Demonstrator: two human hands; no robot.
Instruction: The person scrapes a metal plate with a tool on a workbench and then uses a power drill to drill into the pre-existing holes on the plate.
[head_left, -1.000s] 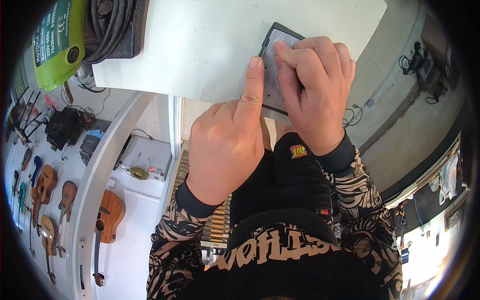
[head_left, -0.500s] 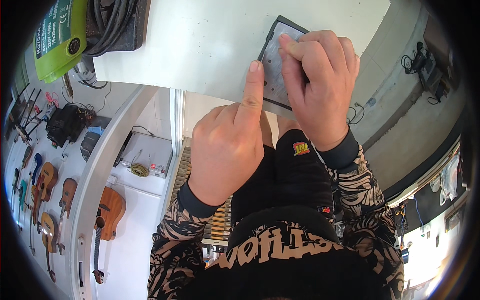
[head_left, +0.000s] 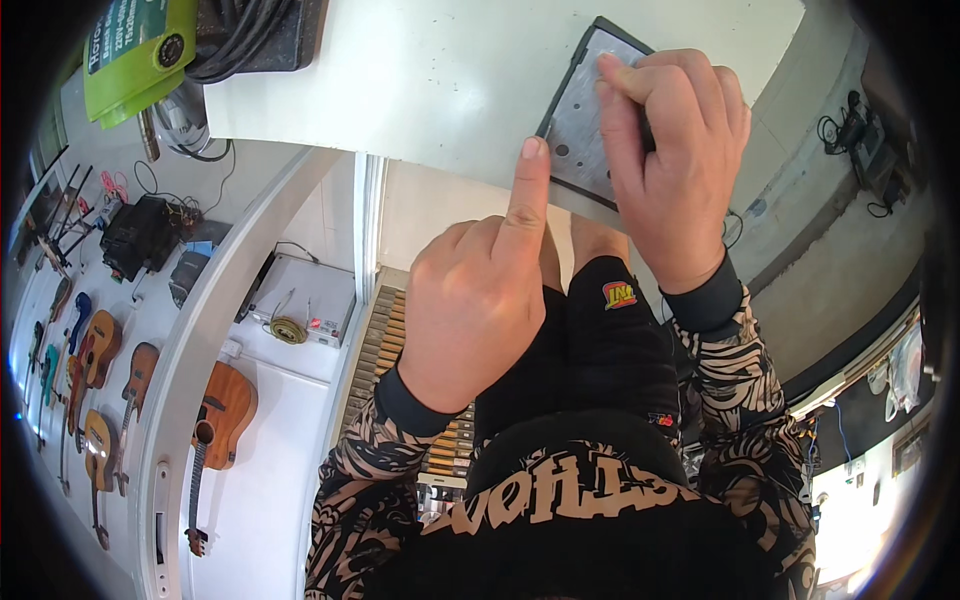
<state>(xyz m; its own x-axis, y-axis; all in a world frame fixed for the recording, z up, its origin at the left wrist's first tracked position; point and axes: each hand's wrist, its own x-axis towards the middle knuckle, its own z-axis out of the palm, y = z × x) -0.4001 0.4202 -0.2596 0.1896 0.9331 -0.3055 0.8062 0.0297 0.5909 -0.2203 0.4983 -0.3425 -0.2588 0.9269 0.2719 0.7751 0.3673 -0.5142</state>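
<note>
My left hand (head_left: 482,300) points, seemingly to steady the gray plate (head_left: 580,112) on the bench (head_left: 420,85), and my right hand (head_left: 680,165) pinches over it, though whether either grip holds anything I cannot tell.

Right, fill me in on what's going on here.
A flat grey, dark-edged plate lies at the edge of a white table. The person's right hand is over it, thumb and forefinger pinched together; whether they grip anything is unclear. The left hand extends its forefinger to the plate's near left corner.
</note>
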